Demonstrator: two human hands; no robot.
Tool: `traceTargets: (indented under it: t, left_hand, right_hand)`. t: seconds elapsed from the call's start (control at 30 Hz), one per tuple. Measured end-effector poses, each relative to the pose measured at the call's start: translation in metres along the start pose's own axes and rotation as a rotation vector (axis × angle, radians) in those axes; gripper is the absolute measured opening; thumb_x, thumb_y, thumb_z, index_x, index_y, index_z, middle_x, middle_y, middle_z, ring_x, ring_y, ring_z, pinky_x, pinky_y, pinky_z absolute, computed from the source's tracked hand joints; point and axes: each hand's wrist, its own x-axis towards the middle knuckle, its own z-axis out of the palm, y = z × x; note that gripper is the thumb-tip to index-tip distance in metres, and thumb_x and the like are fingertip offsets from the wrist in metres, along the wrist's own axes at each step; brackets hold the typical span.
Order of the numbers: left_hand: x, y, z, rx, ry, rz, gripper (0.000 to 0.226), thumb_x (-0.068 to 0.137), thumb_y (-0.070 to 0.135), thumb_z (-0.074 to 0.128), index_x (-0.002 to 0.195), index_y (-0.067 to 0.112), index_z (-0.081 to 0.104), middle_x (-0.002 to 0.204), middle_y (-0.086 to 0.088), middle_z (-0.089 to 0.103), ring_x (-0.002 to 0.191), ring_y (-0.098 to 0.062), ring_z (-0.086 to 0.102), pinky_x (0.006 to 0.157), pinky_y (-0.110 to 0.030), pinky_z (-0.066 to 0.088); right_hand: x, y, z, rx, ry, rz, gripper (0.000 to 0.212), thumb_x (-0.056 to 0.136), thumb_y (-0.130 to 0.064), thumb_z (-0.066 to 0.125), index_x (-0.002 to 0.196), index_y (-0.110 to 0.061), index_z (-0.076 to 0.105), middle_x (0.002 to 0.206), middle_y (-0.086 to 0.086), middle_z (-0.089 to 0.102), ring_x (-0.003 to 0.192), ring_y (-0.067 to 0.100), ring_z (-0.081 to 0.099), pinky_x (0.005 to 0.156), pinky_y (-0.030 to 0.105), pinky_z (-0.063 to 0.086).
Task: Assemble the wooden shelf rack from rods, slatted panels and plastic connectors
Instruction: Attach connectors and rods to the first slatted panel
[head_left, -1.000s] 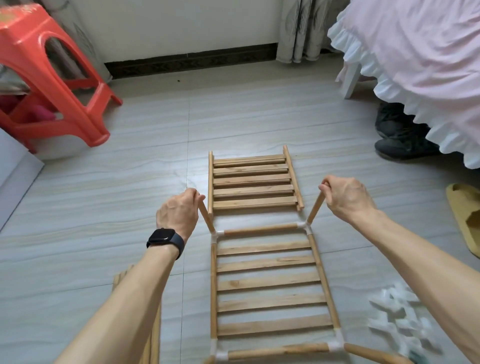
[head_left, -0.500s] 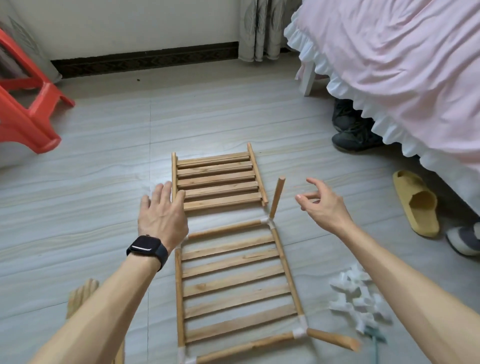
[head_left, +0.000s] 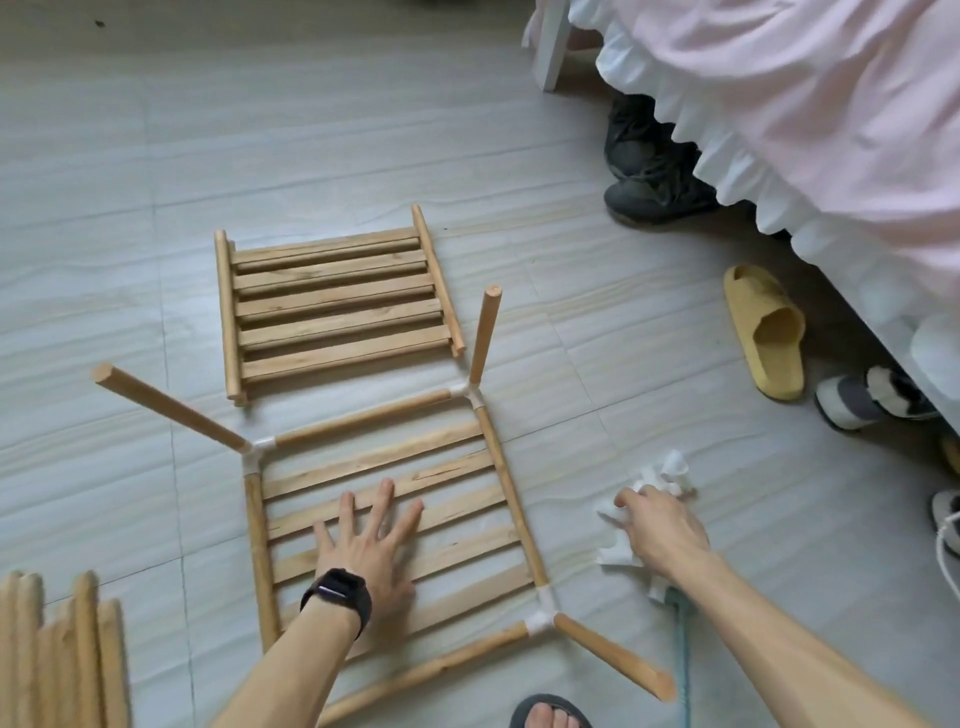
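Observation:
A slatted panel (head_left: 447, 467) framed by rods lies on the floor, with white plastic connectors at its corners (head_left: 262, 449). Rods stick up from three corners: far right (head_left: 483, 338), far left (head_left: 166, 408) and near right (head_left: 613, 654). My left hand (head_left: 371, 551) presses flat on the slats with its fingers spread. My right hand (head_left: 660, 530) is on the pile of white connectors (head_left: 665, 473) to the right of the frame, and its fingers curl down around one. A second, loose slatted panel (head_left: 332, 306) lies just beyond the frame.
A bundle of spare rods (head_left: 62, 660) lies at the bottom left. A bed with a pink frilled cover (head_left: 805, 104) fills the top right; dark shoes (head_left: 649, 176) and a yellow slipper (head_left: 766, 332) lie beside it. My sandalled foot (head_left: 548, 714) and a green cord (head_left: 680, 654) are near the frame.
Both hands let go of the far corner rods. The left hand came down flat onto the slats. The right hand swung right and down to the connector pile. The view tilted down.

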Motion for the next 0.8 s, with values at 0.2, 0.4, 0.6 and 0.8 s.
traceTargets:
  t: [0.2,0.4,0.6,0.8]
  left_hand:
    - [-0.006,-0.002,0.002,-0.039,-0.032,0.036,0.104,0.088,0.066,0.054,0.145,0.048,-0.032,0.151,0.000,-0.047,0.143,-0.048,-0.028,0.116,-0.071,0.002]
    - [-0.032,-0.003,-0.088,-0.653,-0.015,0.176,0.052,0.097,0.053,0.052,0.145,0.033,0.047,0.145,-0.001,0.054,0.130,-0.019,0.052,0.108,-0.029,0.039]
    - [-0.092,-0.023,-0.157,-1.637,0.058,0.280,0.025,0.100,0.038,0.054,0.121,0.030,0.064,0.109,-0.001,0.075,0.104,-0.024,0.071,0.092,-0.037,0.051]
    - [-0.131,-0.071,-0.130,-1.796,0.253,0.213,0.034,0.095,0.034,0.063,0.128,0.025,0.064,0.114,-0.007,0.073,0.094,-0.021,0.072,0.084,-0.033,0.051]
  right_hand:
    - [-0.008,-0.028,-0.047,0.980,0.033,0.099,0.025,0.094,-0.024,0.066,0.117,-0.016,0.067,0.095,0.000,0.069,0.083,0.017,0.067,0.076,0.033,0.049]
    - [-0.043,-0.088,-0.121,1.616,-0.408,-0.087,0.017,0.096,-0.024,0.060,0.101,-0.013,0.072,0.091,0.006,0.068,0.068,0.016,0.056,0.063,0.027,0.042]
    - [-0.068,-0.167,-0.158,1.623,-0.439,-0.332,0.032,0.096,-0.035,0.058,0.112,-0.011,0.072,0.086,-0.001,0.063,0.068,0.012,0.054,0.063,0.026,0.040]
    - [-0.092,-0.235,-0.167,1.404,-0.363,-0.487,0.028,0.096,-0.034,0.062,0.100,-0.010,0.077,0.083,-0.003,0.072,0.060,0.006,0.049,0.061,0.020,0.042]
